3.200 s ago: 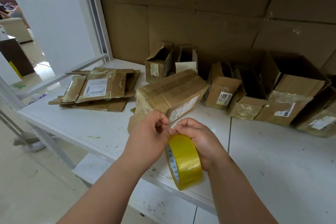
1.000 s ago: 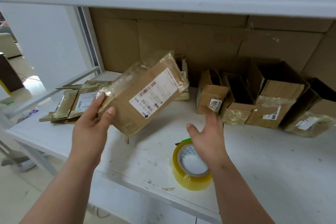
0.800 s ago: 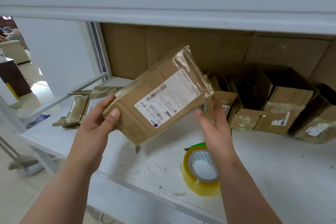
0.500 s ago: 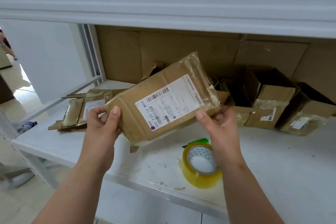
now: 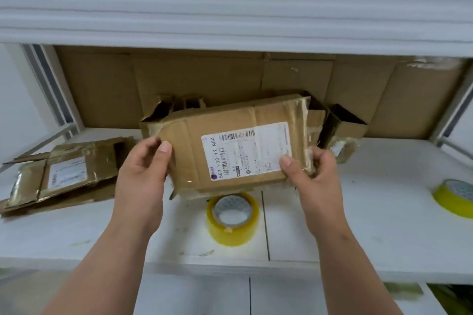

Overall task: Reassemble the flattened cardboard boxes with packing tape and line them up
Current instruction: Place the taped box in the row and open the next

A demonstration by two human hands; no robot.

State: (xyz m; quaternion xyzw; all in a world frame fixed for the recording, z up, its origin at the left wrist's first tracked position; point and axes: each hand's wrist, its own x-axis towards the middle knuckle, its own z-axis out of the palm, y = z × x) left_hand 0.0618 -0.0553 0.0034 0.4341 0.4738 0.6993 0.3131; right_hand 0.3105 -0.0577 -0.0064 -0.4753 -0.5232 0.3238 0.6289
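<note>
While gripped, box (image 5: 230, 146) between both hands (image 5: 143, 169).

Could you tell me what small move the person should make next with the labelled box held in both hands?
Probably carry the cardboard box back to the open boxes at the shelf's rear: left hand and right hand grip its ends, and the tape roll lies unused below.

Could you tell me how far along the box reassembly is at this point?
Done: some reassembled boxes stand by the back wall. In hand: the left hand and right hand hold a labelled box above the tape roll. Left: the flattened stack on the shelf.
</note>
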